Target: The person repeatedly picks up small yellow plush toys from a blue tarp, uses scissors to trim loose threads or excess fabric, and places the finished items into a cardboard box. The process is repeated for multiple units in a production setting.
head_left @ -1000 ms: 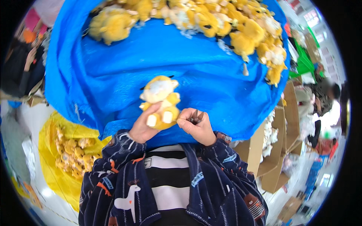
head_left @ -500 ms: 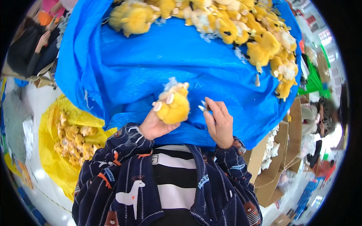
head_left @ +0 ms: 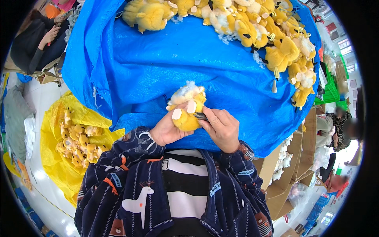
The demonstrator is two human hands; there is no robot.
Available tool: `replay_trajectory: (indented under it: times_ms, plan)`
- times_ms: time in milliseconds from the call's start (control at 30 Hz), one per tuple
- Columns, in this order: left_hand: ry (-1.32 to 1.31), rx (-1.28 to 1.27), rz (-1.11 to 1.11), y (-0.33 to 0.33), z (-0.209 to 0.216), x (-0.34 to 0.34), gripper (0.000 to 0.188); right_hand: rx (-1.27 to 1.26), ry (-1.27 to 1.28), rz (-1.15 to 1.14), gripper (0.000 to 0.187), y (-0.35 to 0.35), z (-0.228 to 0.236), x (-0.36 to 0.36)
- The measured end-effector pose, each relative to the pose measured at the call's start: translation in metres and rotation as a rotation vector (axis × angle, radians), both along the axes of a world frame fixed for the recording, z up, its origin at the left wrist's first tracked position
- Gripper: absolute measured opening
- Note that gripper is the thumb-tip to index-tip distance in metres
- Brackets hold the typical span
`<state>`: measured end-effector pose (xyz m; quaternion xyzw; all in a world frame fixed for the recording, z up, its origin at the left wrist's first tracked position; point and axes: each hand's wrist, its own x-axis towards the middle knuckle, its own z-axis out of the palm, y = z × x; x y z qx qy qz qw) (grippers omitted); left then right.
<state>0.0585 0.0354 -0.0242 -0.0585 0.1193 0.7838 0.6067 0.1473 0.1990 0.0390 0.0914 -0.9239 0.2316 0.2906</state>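
Note:
In front of my chest, my left hand [head_left: 165,131] is closed around a small yellow plush toy [head_left: 188,121]. The toy has pale foot pads, and white fluffy stuffing [head_left: 190,87] shows at its far end. Between the fingers of my right hand [head_left: 223,128] is a small pair of snips [head_left: 200,116], grey and partly hidden. Their tips meet the right side of the toy, so their blades cannot be seen well.
Beneath the toy spreads a blue tarp sheet [head_left: 146,59] with many yellow plush toys [head_left: 282,55] heaped along its far and right edges. A yellow sack [head_left: 53,158] with more toys lies at left. Cardboard boxes [head_left: 306,158] stand right; a seated person [head_left: 29,45] is far left.
My right hand has moved left, bringing the snips from beside the toy onto it. The toy has turned in my left hand, showing more white stuffing and both foot pads.

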Motion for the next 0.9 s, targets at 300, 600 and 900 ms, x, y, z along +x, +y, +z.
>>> replay_trajectory:
  times_ms: [300,600,900]
  plan:
    - [0.614,-0.355,0.287,0.002,0.022,0.002,0.045,-0.588,-0.221,-0.059,0.042,0.008,0.0,0.02]
    - [0.973,-0.464,0.241,-0.01,0.0,0.004,0.046,-0.474,-0.057,-0.057,0.029,-0.015,-0.004,-0.01]
    - [1.401,-0.489,0.287,-0.014,0.002,0.005,0.043,-0.109,-0.115,0.036,0.028,-0.014,0.009,-0.008]
